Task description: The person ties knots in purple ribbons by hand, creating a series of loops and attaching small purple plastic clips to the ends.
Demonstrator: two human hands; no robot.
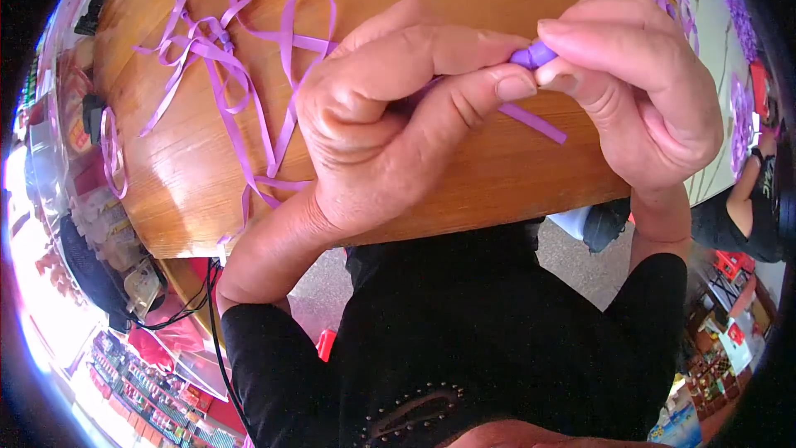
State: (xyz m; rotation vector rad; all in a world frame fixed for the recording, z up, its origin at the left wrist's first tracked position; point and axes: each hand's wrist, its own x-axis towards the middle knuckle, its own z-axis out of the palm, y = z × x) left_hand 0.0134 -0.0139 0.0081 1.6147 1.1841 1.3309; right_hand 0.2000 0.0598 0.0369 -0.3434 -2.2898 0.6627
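- left hand (390, 116) curls over the wooden table (464, 174), thumb and forefinger pinched narrow on a small purple ribbon piece (534, 55).
- right hand (643, 87) meets it from the other side, fingertips closed on the same piece.
- a flat ribbon tail (535, 123) hangs below the pinch.
- loose purple ribbon strips (224, 66) lie tangled on the table, left of the hands.
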